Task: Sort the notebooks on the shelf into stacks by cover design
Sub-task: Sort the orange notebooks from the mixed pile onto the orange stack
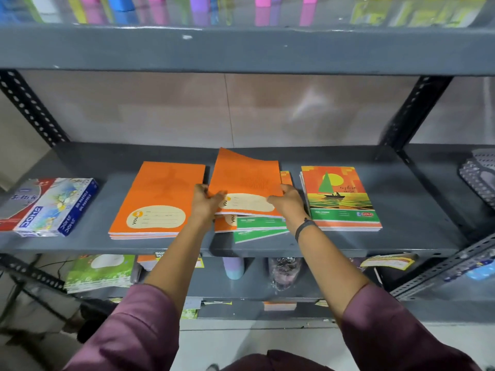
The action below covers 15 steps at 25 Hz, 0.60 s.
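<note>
On the grey shelf [401, 188] lie three groups of notebooks. A stack of plain orange notebooks [156, 199] sits at the left. A stack with a sailboat cover [340, 196] sits at the right. Between them is a mixed pile [257, 227] showing orange and green-edged covers. My left hand [205, 203] and my right hand [290, 203] both grip one orange notebook [245, 180] by its near corners. It is tilted, its far edge raised above the mixed pile.
Boxes of oil pastels [53, 207] lie at the shelf's left end. Grey plastic items [479, 172] sit on the neighbouring shelf at the right. The upper shelf [241, 46] hangs close overhead. Lower shelves hold green notebooks [99, 271] and a bottle [234, 267].
</note>
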Each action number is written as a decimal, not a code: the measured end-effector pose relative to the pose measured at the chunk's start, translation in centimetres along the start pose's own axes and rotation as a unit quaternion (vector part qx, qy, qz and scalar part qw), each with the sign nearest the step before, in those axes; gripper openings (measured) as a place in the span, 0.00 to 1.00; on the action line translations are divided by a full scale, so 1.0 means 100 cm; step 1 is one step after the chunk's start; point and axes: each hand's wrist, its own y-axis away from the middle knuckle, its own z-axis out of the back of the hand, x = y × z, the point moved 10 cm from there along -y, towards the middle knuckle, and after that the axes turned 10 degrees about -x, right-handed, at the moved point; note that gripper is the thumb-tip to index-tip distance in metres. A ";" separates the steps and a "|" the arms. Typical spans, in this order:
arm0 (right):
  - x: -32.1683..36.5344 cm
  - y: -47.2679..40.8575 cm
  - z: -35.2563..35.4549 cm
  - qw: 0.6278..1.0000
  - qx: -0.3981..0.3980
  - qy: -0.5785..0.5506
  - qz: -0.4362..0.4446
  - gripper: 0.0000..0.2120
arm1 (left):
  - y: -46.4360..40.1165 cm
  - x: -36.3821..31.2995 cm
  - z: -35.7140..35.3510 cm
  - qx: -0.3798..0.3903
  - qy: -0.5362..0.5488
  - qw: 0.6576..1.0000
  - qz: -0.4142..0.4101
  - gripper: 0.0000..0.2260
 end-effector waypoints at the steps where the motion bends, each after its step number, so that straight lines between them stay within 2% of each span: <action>1: 0.006 0.006 -0.013 0.999 0.015 -0.036 -0.004 0.23 | -0.001 -0.004 0.013 -0.010 0.020 1.000 0.000 0.13; 4: 0.024 0.033 -0.062 0.994 0.058 -0.087 -0.015 0.14 | -0.013 -0.014 0.069 -0.043 0.055 0.997 -0.023 0.12; 6: 0.043 0.054 -0.098 0.996 0.073 -0.053 0.015 0.04 | -0.027 -0.022 0.121 -0.078 0.046 0.994 -0.059 0.12; 9: 0.059 0.074 -0.144 0.986 0.099 0.083 0.102 0.14 | -0.048 -0.018 0.185 -0.129 -0.026 0.989 -0.074 0.14; 12: 0.053 0.089 -0.169 0.971 0.091 0.173 0.140 0.13 | -0.059 -0.003 0.217 -0.156 -0.138 0.976 -0.057 0.17; 14: 0.047 0.098 -0.171 0.959 0.063 0.225 0.157 0.17 | -0.055 -0.003 0.218 -0.154 -0.297 0.939 -0.074 0.20; 15: 0.047 0.101 -0.167 0.950 0.044 0.256 0.173 0.18 | -0.049 -0.009 0.218 -0.170 -0.380 0.905 -0.091 0.20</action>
